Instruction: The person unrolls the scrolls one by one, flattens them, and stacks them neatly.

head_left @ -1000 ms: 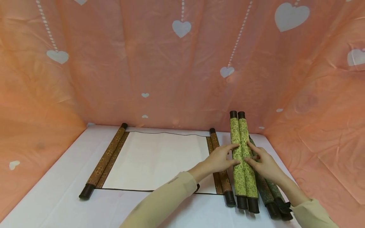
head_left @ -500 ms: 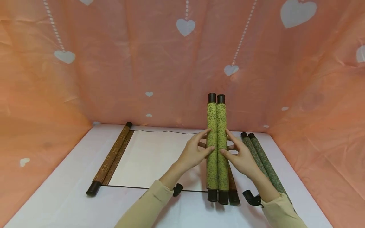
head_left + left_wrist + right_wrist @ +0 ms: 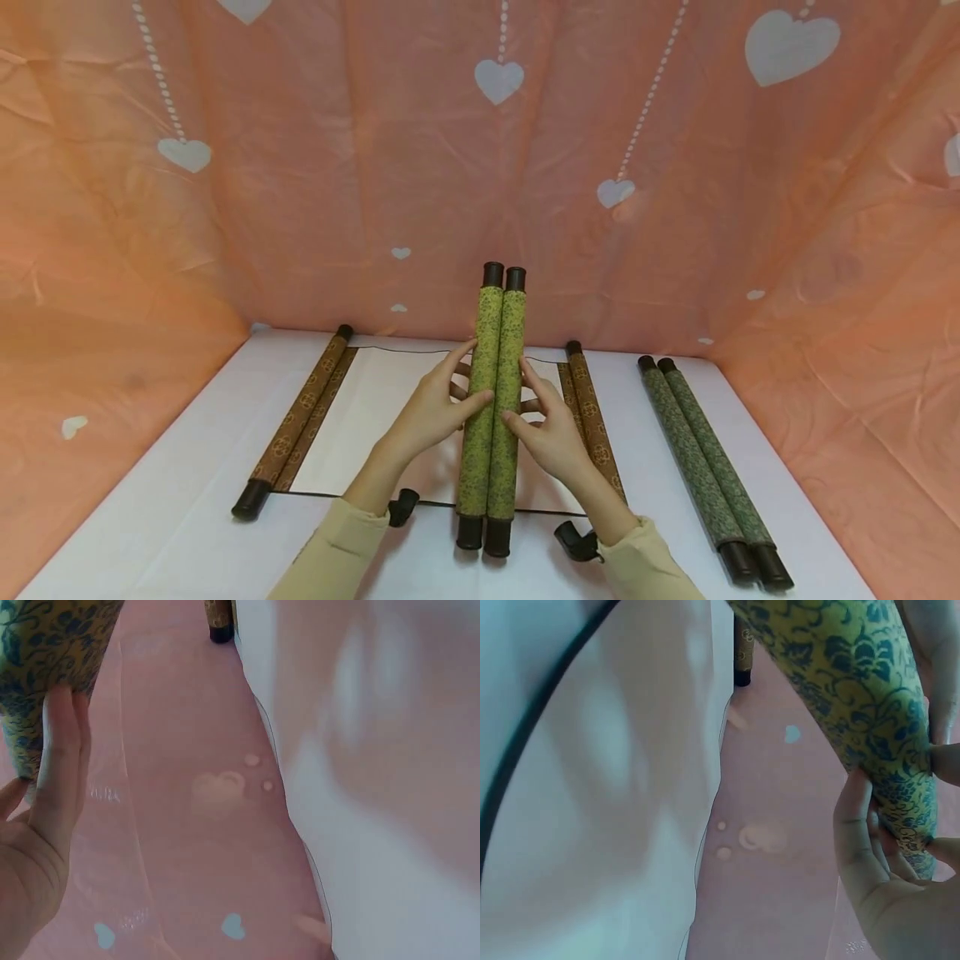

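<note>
A closed scroll with two yellow-green flower-patterned rolls (image 3: 475, 467) and dark end caps is held upright above an unrolled scroll. My left hand (image 3: 431, 408) grips its left roll, thumb in front and fingers behind. On the other side my right hand (image 3: 555, 437) pinches the right roll the same way. Below spreads the unrolled scroll's white sheet (image 3: 360, 417), between a brown left roll (image 3: 300, 408) and a brown right roll (image 3: 595, 421). In the right wrist view the blue-on-yellow pattern of the held scroll (image 3: 862, 690) shows close up.
A closed dark green scroll (image 3: 693, 450) lies slanted on the white tabletop (image 3: 180, 500) at the right. Pink-orange cloth (image 3: 315, 167) with white hearts stands behind and at both sides. Black devices (image 3: 576, 542) sit at the wrists.
Both hands have lifted the yellow-green scroll from beside the dark green one and carried it left, over the white sheet. The dark green and brown scrolls have stayed on the table.
</note>
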`<action>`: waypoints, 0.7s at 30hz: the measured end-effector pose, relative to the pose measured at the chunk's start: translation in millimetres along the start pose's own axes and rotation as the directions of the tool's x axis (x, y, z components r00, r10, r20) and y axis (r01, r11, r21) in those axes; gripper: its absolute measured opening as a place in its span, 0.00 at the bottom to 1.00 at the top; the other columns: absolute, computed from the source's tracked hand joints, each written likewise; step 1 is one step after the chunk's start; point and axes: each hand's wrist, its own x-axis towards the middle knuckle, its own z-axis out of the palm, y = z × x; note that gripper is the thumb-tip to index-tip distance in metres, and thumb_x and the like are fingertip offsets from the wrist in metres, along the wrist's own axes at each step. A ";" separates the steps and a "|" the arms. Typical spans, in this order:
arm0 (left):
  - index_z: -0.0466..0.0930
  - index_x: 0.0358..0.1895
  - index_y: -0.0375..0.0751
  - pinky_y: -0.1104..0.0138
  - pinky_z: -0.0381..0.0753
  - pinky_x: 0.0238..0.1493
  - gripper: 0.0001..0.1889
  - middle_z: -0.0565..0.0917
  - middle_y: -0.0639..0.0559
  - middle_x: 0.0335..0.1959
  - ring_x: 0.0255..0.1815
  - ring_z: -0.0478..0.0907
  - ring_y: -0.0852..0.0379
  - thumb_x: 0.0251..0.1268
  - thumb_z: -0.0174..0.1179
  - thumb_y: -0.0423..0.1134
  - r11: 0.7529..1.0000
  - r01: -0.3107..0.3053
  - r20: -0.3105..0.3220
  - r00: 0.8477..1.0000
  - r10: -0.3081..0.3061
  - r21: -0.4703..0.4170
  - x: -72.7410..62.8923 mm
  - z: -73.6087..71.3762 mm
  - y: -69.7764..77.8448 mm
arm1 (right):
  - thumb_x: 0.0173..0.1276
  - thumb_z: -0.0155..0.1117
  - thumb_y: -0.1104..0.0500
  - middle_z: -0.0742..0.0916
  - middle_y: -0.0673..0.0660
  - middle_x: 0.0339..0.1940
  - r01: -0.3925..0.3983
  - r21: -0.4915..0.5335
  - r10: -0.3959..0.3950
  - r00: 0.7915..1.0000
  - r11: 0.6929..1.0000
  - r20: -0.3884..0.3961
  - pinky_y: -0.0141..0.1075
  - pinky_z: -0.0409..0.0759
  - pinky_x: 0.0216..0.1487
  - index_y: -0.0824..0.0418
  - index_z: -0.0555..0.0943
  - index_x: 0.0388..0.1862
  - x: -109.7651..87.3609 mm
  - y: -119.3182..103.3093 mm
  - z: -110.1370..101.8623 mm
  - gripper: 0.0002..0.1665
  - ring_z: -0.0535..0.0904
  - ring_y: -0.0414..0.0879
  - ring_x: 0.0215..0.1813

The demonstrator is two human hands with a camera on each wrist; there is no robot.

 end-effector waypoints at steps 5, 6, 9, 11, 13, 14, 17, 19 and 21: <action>0.53 0.84 0.54 0.57 0.87 0.27 0.47 0.76 0.41 0.61 0.40 0.85 0.52 0.68 0.72 0.41 0.998 0.055 0.021 0.998 -0.054 -0.044 -1.9 -1.3 -2.2 | 0.71 0.67 0.70 0.75 0.65 0.68 0.000 -0.005 0.000 1.000 1.000 -0.004 0.33 0.84 0.43 0.54 0.56 0.86 -0.8 -0.7 8.2 0.49 0.83 0.58 0.53; 0.53 0.84 0.53 0.58 0.87 0.26 0.47 0.76 0.41 0.61 0.40 0.85 0.52 0.68 0.72 0.40 0.998 0.057 0.019 0.998 -0.056 -0.039 -2.2 -1.0 -2.6 | 0.71 0.67 0.70 0.75 0.65 0.68 0.000 -0.004 0.000 1.000 1.000 -0.005 0.33 0.84 0.43 0.55 0.56 0.86 -1.1 -0.5 9.3 0.50 0.83 0.58 0.53; 0.54 0.84 0.52 0.60 0.86 0.25 0.47 0.77 0.41 0.60 0.39 0.84 0.52 0.67 0.73 0.38 0.998 0.054 0.008 0.999 -0.054 -0.025 -3.2 0.2 -4.1 | 0.69 0.70 0.70 0.75 0.65 0.69 -0.005 -0.003 0.005 1.000 1.000 -0.012 0.33 0.85 0.42 0.55 0.57 0.86 -1.8 1.6 11.9 0.52 0.83 0.56 0.51; 0.53 0.84 0.52 0.61 0.86 0.25 0.47 0.77 0.41 0.60 0.39 0.84 0.53 0.67 0.72 0.38 0.999 0.051 0.002 0.999 -0.051 -0.009 -3.7 1.1 -4.9 | 0.67 0.73 0.69 0.75 0.65 0.69 -0.015 0.000 0.015 1.000 1.000 -0.024 0.33 0.85 0.40 0.54 0.57 0.86 -2.3 3.2 13.5 0.53 0.83 0.56 0.49; 0.53 0.84 0.51 0.62 0.86 0.25 0.46 0.78 0.40 0.59 0.39 0.84 0.53 0.68 0.71 0.37 0.999 0.048 -0.002 0.999 -0.048 0.011 -3.8 1.9 -6.0 | 0.65 0.75 0.68 0.75 0.65 0.69 -0.022 -0.004 0.022 0.999 1.000 -0.038 0.33 0.85 0.39 0.54 0.58 0.86 -3.1 4.6 14.6 0.55 0.84 0.55 0.48; 0.53 0.84 0.51 0.62 0.86 0.26 0.46 0.78 0.40 0.59 0.39 0.84 0.53 0.68 0.71 0.37 0.999 0.046 -0.004 0.999 -0.046 0.022 -3.6 2.3 -6.5 | 0.65 0.75 0.67 0.75 0.65 0.69 -0.022 -0.006 0.022 0.999 1.000 -0.042 0.33 0.85 0.39 0.54 0.58 0.85 -3.4 4.8 14.7 0.55 0.84 0.55 0.48; 0.52 0.84 0.49 0.62 0.85 0.31 0.46 0.79 0.38 0.60 0.40 0.83 0.53 0.69 0.69 0.36 0.998 0.043 -0.008 0.999 -0.043 0.054 -2.7 2.6 -8.2 | 0.65 0.75 0.68 0.76 0.68 0.69 -0.009 -0.013 0.009 0.999 1.000 -0.048 0.34 0.86 0.39 0.56 0.60 0.85 -3.6 5.0 13.3 0.53 0.84 0.57 0.47; 0.50 0.84 0.48 0.61 0.85 0.33 0.46 0.79 0.37 0.61 0.41 0.83 0.52 0.69 0.68 0.35 0.997 0.043 -0.008 0.999 -0.043 0.057 -1.7 2.2 -9.0 | 0.65 0.74 0.68 0.76 0.69 0.69 -0.007 -0.014 0.006 0.999 1.000 -0.043 0.35 0.86 0.39 0.55 0.60 0.85 -3.0 5.0 10.8 0.53 0.85 0.58 0.48; 0.49 0.85 0.47 0.60 0.85 0.36 0.45 0.78 0.37 0.61 0.42 0.83 0.51 0.70 0.65 0.34 0.998 0.043 -0.003 0.999 -0.043 0.046 -0.7 1.4 -9.6 | 0.65 0.74 0.68 0.76 0.70 0.69 -0.012 -0.009 0.012 0.999 1.000 -0.036 0.37 0.87 0.41 0.55 0.59 0.85 -1.7 5.4 7.3 0.54 0.85 0.58 0.49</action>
